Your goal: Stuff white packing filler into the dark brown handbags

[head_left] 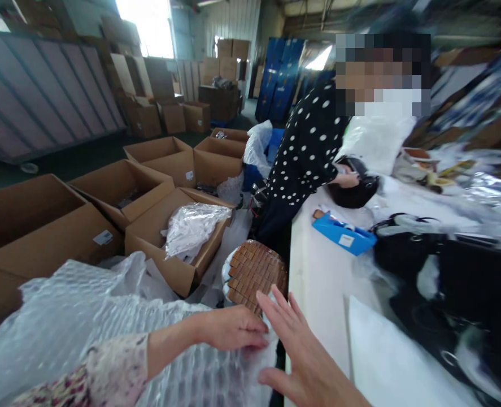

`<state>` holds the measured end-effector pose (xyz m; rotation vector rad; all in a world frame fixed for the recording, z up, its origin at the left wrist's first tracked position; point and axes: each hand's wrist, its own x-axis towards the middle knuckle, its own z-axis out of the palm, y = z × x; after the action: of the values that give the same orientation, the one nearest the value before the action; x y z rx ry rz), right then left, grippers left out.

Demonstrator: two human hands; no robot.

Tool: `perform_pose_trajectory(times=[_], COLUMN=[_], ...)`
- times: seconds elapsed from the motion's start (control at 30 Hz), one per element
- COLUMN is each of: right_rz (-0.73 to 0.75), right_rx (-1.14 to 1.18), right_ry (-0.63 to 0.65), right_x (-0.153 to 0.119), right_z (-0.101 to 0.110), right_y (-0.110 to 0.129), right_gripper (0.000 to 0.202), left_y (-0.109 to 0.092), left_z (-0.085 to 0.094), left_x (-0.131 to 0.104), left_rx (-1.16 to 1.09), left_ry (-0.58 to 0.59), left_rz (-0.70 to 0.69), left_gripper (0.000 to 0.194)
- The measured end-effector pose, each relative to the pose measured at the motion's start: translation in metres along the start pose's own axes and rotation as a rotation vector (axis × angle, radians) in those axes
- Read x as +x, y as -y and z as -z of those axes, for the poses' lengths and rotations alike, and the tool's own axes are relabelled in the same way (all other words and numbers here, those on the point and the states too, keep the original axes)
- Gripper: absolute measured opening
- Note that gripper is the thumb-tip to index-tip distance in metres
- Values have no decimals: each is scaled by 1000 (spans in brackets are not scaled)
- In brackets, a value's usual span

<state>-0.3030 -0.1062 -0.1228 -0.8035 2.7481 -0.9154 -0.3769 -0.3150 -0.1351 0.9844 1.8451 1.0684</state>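
A wide sheet of clear bubble wrap [118, 322] spreads across the lower left. My left hand [235, 329] is over its right end, the fingers curled down and closed on the plastic near the edge. Just to the right, my right hand [301, 356] has its fingers spread and the thumb apart, with nothing held in it. Beyond both hands stands a stool seat with a brown tile mat [256, 268], partly covered by my right fingertips.
Open cardboard boxes [161, 232] stand left and ahead, one holding a clear plastic bag [195, 226]. On the right, a white table [318, 294] carries black bags [466, 282] and a blue box [344, 233]. A co-worker in a dotted top [305, 141] handles a black bag [354, 189].
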Motion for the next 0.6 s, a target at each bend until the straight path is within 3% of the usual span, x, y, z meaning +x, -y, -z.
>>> perform_pose_trajectory(times=[0.07, 0.13, 0.17, 0.27, 0.37, 0.6], right_rz=[-84, -230, -290, -390, -445, -510], right_rx=[-17, 47, 67, 15, -110, -276], right_ry=[184, 237, 211, 64, -78, -281], right_x=[7, -7, -20, -70, -117, -203], right_z=[47, 92, 112, 159, 191, 227], right_y=[2, 2, 1, -5, -6, -4], right_gripper=[49, 9, 13, 24, 25, 33], left_y=[-48, -76, -83, -86, -80, -72], left_z=[14, 26, 31, 38, 33, -4], left_x=[10, 17, 19, 23, 27, 31], left_rx=[-96, -129, -106, -11, 37, 8], left_ry=[72, 128, 138, 126, 81, -8], left_rz=[-74, -16, 39, 123, 114, 133], left_gripper=[29, 20, 16, 17, 10, 16])
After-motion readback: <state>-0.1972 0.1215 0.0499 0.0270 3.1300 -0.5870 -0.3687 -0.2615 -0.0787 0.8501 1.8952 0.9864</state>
